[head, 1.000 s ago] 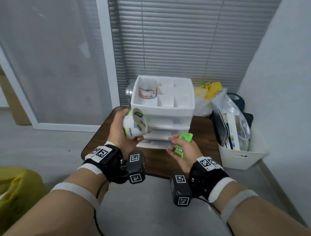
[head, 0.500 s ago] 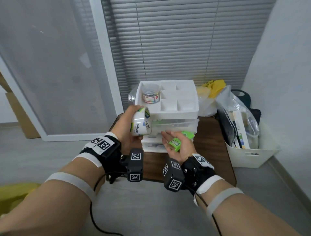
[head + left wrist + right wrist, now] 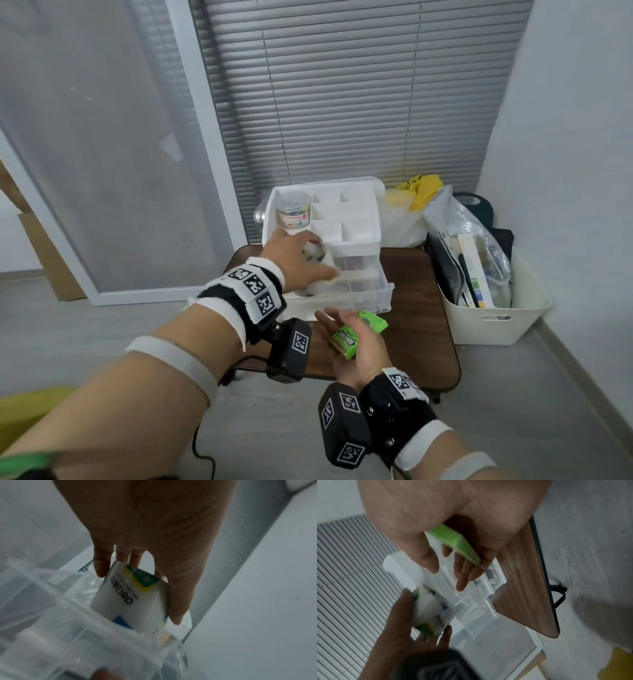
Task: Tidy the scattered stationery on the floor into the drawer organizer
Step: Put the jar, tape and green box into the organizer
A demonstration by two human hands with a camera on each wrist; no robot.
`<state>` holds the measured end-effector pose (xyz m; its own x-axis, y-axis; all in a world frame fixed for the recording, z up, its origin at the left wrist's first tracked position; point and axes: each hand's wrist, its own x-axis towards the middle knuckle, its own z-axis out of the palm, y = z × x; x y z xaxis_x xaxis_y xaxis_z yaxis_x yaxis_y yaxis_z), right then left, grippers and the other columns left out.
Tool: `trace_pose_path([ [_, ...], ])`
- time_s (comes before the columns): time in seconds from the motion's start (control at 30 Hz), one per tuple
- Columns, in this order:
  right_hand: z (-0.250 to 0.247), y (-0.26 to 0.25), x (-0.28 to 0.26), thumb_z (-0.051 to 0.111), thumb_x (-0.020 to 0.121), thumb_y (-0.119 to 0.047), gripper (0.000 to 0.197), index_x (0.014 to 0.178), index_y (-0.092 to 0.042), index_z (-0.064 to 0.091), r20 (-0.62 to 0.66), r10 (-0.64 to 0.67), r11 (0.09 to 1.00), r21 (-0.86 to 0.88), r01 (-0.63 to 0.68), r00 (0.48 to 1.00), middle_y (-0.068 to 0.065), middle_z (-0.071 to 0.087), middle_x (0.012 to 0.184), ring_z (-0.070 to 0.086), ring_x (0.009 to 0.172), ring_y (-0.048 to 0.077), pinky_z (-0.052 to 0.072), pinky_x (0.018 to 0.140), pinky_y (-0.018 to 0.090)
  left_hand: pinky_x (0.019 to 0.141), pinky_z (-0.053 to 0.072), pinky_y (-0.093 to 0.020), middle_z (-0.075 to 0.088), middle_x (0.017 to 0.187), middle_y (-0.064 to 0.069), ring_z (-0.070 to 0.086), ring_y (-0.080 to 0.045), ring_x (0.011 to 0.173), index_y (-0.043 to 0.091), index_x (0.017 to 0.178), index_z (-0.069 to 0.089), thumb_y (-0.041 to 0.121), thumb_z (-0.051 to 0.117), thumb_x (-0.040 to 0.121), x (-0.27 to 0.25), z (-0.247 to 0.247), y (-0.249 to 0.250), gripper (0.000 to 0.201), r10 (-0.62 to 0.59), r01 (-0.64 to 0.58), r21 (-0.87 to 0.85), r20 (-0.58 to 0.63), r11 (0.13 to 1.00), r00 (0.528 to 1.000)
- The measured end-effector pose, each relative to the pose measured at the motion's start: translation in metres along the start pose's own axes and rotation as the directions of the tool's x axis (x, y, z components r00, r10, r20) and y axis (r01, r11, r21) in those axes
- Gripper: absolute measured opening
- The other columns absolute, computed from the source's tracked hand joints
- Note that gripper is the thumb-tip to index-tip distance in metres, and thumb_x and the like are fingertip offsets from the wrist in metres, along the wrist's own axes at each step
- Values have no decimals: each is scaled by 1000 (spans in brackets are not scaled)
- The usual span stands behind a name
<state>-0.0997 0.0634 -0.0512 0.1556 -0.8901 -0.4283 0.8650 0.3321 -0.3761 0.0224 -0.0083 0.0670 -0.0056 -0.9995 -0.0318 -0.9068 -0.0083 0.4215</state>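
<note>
Nearest, the right hand (image 3: 359,346) lies palm up over the front edge of the bench (image 3: 421,329), its fingers loosely curled under two small green packets (image 3: 356,334) that rest across the palm and finger bases; in the right wrist view the thumb comes over one packet's edge, so the hand is holding them. The packets sit just in front of the pulled-out clear drawer (image 3: 359,291) and do not touch it.

Just beyond, the left hand (image 3: 294,260) reaches down over the left part of that open drawer. Its fingers and thumb are wrapped round a white roll-shaped pack (image 3: 135,599) with dark lettering and green, yellow and blue patches. In the left wrist view the pack's lower end is already below the drawer's clear wall, while its upper end is still between the fingertips (image 3: 101,568) and the thumb. Whether it touches the drawer floor cannot be told.

The drawer belongs to the white drawer organizer (image 3: 363,240), which stands toward the far edge of the bench. Its top tray is split into compartments, and a clear jar (image 3: 294,214) with a coloured label stands in the far left one.

Off the bench's right edge, a white bin (image 3: 496,325) on the floor holds bagged papers and books.
</note>
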Motion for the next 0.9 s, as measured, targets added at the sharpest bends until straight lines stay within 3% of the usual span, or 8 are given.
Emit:
trace_pose_path([
  [0.1, 1, 0, -3, 58, 92, -6, 30, 119, 6, 57, 17, 19, 1000, -1, -19, 1000, 31, 64, 120, 66, 109, 39, 52, 82, 35, 105, 43, -37, 35, 123, -3, 47, -25, 117, 42, 135, 45, 59, 82, 60, 1, 23, -5, 85, 37, -38, -18, -29, 999, 999],
  [0.27, 1, 0, -2, 60, 89, -3, 39, 126, 2, 54, 49, 0, 1000, 26, -2, 999, 25, 67, 118, 70, 102, 35, 54, 77, 35, 110, 36, -35, 32, 130, -2, 37, -21, 125, 36, 137, 45, 66, 81, 54, -1, 29, -21, 95, 100, -105, -25, -148, 994, 984],
  [0.37, 3, 0, -1, 59, 89, 0, 28, 117, -2, 55, 86, -9, 1000, 17, 8, 996, 24, 68, 115, 70, 102, 36, 53, 81, 36, 112, 33, -42, 36, 137, -2, 33, -26, 130, 41, 135, 49, 71, 71, 63, 5, 24, -32, 82, 162, -135, 133, -219, 982, 962],
  [0.47, 7, -1, 4, 58, 90, 1, 26, 115, -4, 52, 112, -9, 1000, 12, 7, 994, 26, 66, 117, 70, 103, 35, 57, 79, 35, 115, 26, -48, 39, 148, 3, 29, -26, 138, 42, 139, 44, 67, 61, 77, 13, 22, -40, 69, 167, -125, 220, -182, 968, 969],
  [0.57, 15, -4, 15, 56, 90, 3, 26, 113, -7, 48, 115, -19, 1000, 18, 17, 993, 30, 65, 118, 70, 102, 36, 58, 77, 34, 114, 26, -48, 49, 140, 4, 38, -24, 133, 39, 138, 43, 60, 63, 79, 20, 22, -43, 66, 154, -120, 242, -130, 963, 979],
  [0.77, 26, -10, 36, 57, 88, 9, 22, 103, -8, 54, 83, -50, 999, -5, 51, 995, 27, 65, 117, 70, 102, 37, 57, 81, 38, 110, 31, -45, 57, 125, 0, 45, -29, 124, 31, 128, 54, 58, 62, 79, 24, 25, -42, 57, 172, -146, 147, -181, 978, 968],
  [0.9, 38, -14, 49, 55, 87, 12, 30, 112, -4, 57, 65, -74, 996, -39, 76, 995, 18, 65, 119, 70, 104, 35, 55, 91, 43, 111, 29, -50, 57, 123, 0, 48, -30, 121, 31, 129, 51, 46, 68, 77, 27, 26, -50, 56, 226, -190, 217, -154, 958, 962],
])
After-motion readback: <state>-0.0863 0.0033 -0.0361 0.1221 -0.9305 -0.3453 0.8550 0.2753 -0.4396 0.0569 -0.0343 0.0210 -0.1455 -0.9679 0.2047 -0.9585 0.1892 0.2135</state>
